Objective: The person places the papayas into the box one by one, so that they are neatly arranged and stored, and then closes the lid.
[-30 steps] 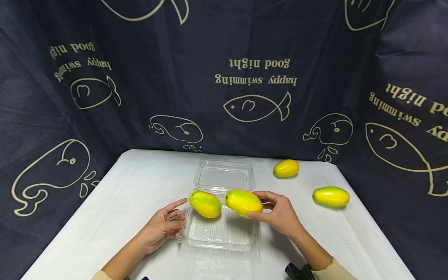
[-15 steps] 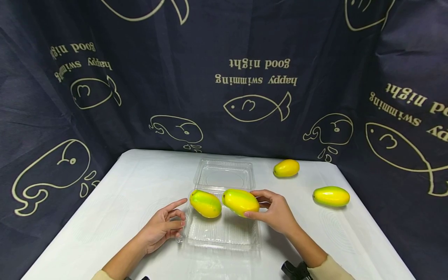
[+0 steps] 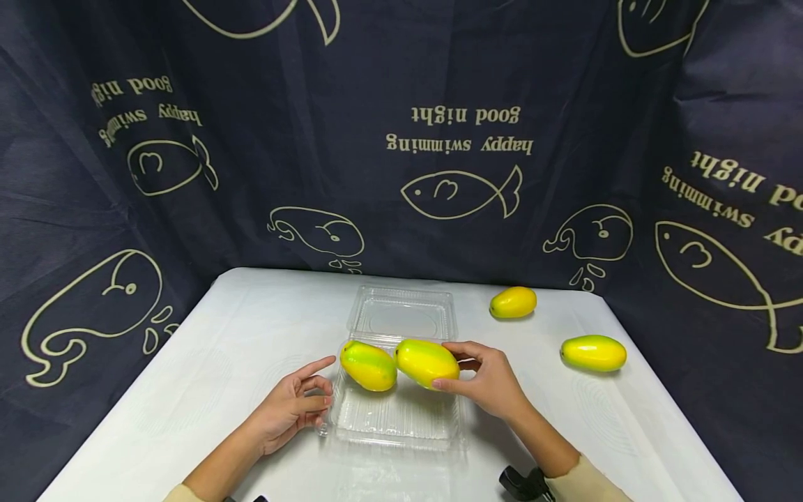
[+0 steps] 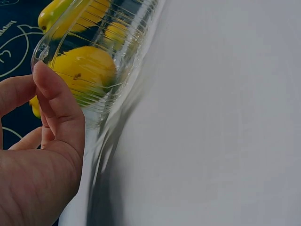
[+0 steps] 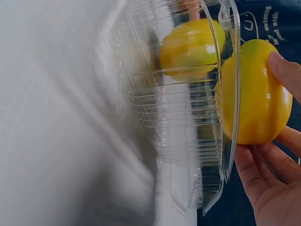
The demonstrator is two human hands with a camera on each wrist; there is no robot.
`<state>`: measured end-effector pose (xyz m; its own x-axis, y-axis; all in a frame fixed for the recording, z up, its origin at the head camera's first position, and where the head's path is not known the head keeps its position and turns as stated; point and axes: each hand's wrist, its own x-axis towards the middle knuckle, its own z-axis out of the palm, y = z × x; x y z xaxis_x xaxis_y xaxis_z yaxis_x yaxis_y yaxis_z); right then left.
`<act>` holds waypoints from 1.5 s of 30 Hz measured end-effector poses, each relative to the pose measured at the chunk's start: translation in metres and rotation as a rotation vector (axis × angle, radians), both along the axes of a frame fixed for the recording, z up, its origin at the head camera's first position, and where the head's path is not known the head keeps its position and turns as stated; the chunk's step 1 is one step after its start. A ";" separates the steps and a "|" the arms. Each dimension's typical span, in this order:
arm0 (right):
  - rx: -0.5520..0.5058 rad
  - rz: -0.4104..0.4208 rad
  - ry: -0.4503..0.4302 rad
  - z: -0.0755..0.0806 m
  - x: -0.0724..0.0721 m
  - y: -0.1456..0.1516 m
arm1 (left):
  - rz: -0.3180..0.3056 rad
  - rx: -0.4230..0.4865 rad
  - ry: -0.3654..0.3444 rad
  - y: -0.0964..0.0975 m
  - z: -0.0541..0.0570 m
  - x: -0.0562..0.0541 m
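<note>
A clear plastic clamshell container point(image 3: 401, 434) lies with its lid point(image 3: 401, 307) folded back. Inside its far left part rests one yellow-green papaya point(image 3: 369, 367), also seen through the clear wall in the right wrist view. My right hand point(image 3: 492, 380) grips a second papaya point(image 3: 428, 362) by its right end, thumb on the near side and fingers behind. That papaya is over the container, its left tip right at the first one. At the container's left edge, my left hand point(image 3: 295, 404) holds the rim with curled fingers; its fingertips point(image 4: 43, 70) overlap the rim corner in the left wrist view.
Two more papayas lie on the white tablecloth point(image 3: 251, 328): one papaya point(image 3: 513, 302) at the back right, another papaya point(image 3: 593, 353) near the right edge. A dark blue curtain point(image 3: 351, 90) with fish drawings stands behind and along the sides.
My right hand has moved slightly left with its papaya, closing the gap to the papaya in the container. The left hand and the container have stayed in place.
</note>
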<state>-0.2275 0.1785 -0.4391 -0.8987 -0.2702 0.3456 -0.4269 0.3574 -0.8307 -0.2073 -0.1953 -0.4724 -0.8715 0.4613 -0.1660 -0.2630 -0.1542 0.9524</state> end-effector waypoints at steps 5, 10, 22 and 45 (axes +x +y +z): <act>0.018 -0.004 -0.009 0.000 -0.001 -0.003 | 0.002 -0.003 -0.001 0.000 0.000 0.000; 0.045 -0.021 -0.039 -0.001 -0.003 -0.005 | 0.000 -0.002 0.003 0.000 0.000 0.000; 0.098 0.000 0.001 -0.001 -0.006 -0.006 | 0.003 0.002 0.006 0.000 0.000 0.000; 0.166 0.005 0.045 0.002 -0.009 -0.009 | 0.002 -0.010 0.011 0.001 0.000 0.000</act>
